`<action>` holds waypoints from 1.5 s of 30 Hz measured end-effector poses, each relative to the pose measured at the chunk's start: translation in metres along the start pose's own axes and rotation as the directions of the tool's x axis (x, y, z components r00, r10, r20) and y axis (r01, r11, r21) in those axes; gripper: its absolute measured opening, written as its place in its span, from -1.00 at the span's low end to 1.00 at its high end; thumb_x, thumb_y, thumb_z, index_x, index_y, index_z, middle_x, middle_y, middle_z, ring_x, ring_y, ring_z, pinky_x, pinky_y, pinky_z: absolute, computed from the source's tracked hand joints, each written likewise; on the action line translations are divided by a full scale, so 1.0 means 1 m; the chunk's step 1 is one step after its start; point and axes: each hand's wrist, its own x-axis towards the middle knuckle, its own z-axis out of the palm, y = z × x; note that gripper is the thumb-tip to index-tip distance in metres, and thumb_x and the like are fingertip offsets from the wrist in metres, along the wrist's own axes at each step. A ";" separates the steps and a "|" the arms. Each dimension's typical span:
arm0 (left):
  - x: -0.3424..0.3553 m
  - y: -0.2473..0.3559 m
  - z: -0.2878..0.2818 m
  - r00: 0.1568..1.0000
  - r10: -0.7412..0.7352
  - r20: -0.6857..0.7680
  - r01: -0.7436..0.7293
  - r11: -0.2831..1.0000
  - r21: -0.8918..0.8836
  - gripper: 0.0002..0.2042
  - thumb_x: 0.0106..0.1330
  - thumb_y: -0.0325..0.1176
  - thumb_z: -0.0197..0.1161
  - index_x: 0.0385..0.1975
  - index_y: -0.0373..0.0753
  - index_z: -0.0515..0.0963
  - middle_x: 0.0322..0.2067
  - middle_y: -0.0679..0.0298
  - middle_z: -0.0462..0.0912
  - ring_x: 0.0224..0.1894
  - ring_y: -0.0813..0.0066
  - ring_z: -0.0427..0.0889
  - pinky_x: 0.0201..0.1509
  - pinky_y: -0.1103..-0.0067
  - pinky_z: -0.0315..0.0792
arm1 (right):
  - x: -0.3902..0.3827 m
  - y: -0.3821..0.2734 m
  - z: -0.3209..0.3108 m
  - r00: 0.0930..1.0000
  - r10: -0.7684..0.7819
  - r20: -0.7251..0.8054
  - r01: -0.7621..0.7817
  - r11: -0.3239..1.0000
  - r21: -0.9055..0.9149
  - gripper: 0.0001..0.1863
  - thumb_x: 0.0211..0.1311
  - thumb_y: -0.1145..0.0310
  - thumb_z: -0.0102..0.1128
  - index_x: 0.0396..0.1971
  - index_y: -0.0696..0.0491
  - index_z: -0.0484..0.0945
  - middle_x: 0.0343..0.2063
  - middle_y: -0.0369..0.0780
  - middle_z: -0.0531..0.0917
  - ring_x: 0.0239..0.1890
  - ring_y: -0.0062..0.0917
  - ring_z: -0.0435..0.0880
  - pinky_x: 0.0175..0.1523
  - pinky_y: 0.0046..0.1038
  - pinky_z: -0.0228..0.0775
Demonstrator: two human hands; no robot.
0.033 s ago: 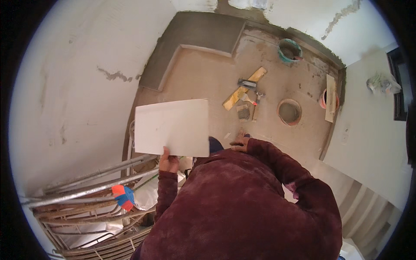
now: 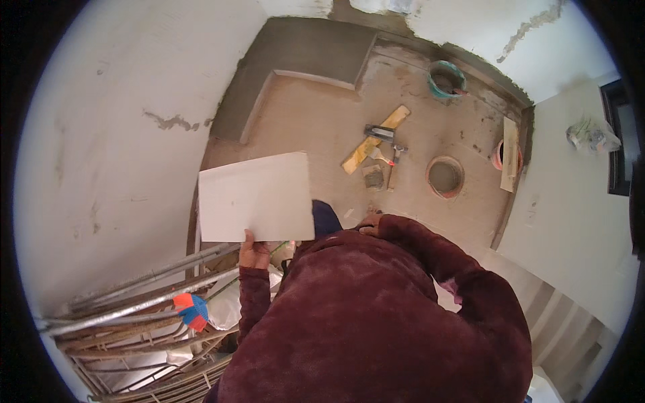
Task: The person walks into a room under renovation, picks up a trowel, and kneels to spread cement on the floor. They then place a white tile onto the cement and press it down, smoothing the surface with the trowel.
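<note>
Because a thumb-over-edge pinch presumably steadies it, left hand (image 2: 254, 254) clamped on near edge of board (image 2: 256, 196), which extends ahead of that hand; right hand (image 2: 371, 224) farther right, grip cannot be told; beyond it, trowel (image 2: 381, 132) lying across plank (image 2: 399, 117)

Room under renovation: grey L-shaped cement-coated slab (image 2: 302, 47) seen beyond the left hand (image 2: 254, 255); round teal bucket (image 2: 446, 70) and flat rectangular trowel (image 2: 380, 133) placed beyond the right hand (image 2: 370, 224).
</note>
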 end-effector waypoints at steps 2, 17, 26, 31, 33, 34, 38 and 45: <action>0.037 0.009 0.015 0.994 0.029 0.105 -0.029 1.000 -0.007 -0.67 0.31 -0.36 0.15 0.05 -0.26 0.38 0.03 0.19 0.51 0.08 0.32 0.49 0.15 0.35 0.44 | 0.029 0.014 -0.038 0.997 -0.024 0.075 0.029 0.997 -0.067 -0.43 0.25 0.06 -0.04 0.13 0.16 0.40 0.07 0.00 0.49 0.16 -0.24 0.43 0.25 -0.31 0.21; 0.444 0.097 0.193 0.945 -0.318 0.076 0.309 0.945 0.104 -0.77 0.29 -0.45 0.19 -0.08 -0.19 0.44 -0.15 0.29 0.57 -0.08 0.41 0.55 -0.07 0.46 0.54 | 0.187 -0.069 -0.270 0.960 0.270 -0.076 -0.276 0.860 -0.428 -0.72 0.10 0.15 0.05 -0.29 -0.02 0.59 -0.26 -0.14 0.63 -0.12 -0.23 0.61 -0.07 -0.20 0.42; 0.584 0.040 0.321 0.923 -0.383 0.030 0.346 0.863 0.369 -0.86 0.27 -0.46 0.21 -0.21 -0.16 0.47 -0.30 0.33 0.60 -0.25 0.48 0.61 -0.19 0.50 0.59 | 0.198 -0.067 -0.343 0.931 0.021 -0.365 0.057 0.978 0.200 -0.70 0.28 0.17 -0.11 -0.29 0.12 0.46 -0.34 0.00 0.57 -0.21 -0.11 0.57 -0.10 -0.24 0.39; 0.649 -0.017 0.376 0.937 -0.349 -0.013 0.321 0.845 0.428 -0.83 0.23 -0.43 0.27 -0.22 -0.18 0.47 -0.31 0.32 0.60 -0.28 0.43 0.61 -0.21 0.50 0.59 | 0.217 -0.011 -0.395 0.986 -0.149 0.078 0.113 0.930 0.349 -0.60 0.32 0.09 -0.19 -0.16 0.08 0.51 -0.25 -0.07 0.61 -0.13 -0.22 0.58 -0.04 -0.29 0.38; 0.683 -0.044 0.390 0.917 -0.385 -0.103 0.387 0.800 0.459 -0.82 0.24 -0.37 0.28 -0.22 -0.17 0.47 -0.30 0.31 0.58 -0.26 0.44 0.59 -0.17 0.50 0.56 | 0.218 0.004 -0.396 0.988 -0.152 0.029 0.124 0.888 0.442 -0.56 0.35 0.06 -0.27 -0.16 0.08 0.51 -0.23 -0.07 0.61 -0.08 -0.22 0.56 0.00 -0.27 0.35; 0.698 -0.062 0.394 0.912 -0.385 -0.144 0.406 0.791 0.457 -0.82 0.24 -0.36 0.28 -0.22 -0.18 0.47 -0.30 0.31 0.58 -0.25 0.45 0.58 -0.15 0.50 0.55 | 0.220 0.011 -0.397 0.973 -0.161 0.164 0.081 0.909 0.409 -0.54 0.36 0.05 -0.30 -0.17 0.08 0.51 -0.22 -0.07 0.60 -0.06 -0.23 0.55 0.02 -0.26 0.34; 0.768 -0.131 0.403 0.903 -0.378 -0.205 0.430 0.784 0.447 -0.83 0.27 -0.35 0.26 -0.23 -0.22 0.45 -0.29 0.29 0.57 -0.22 0.45 0.56 -0.09 0.48 0.52 | 0.225 0.027 -0.415 0.931 -0.269 0.246 0.069 0.793 0.605 -0.60 0.37 0.08 -0.22 -0.32 0.11 0.49 -0.37 -0.13 0.56 -0.24 -0.38 0.53 -0.10 -0.34 0.33; 0.918 -0.242 0.412 0.891 -0.419 -0.172 0.447 0.749 0.489 -0.87 0.28 -0.34 0.24 -0.30 -0.23 0.48 -0.35 0.37 0.57 -0.26 0.57 0.57 -0.15 0.59 0.56 | 0.302 0.085 -0.496 0.934 -0.156 0.322 -0.045 0.841 0.539 -0.71 0.28 0.14 -0.05 -0.34 0.07 0.49 -0.44 -0.18 0.57 -0.31 -0.42 0.57 -0.15 -0.35 0.35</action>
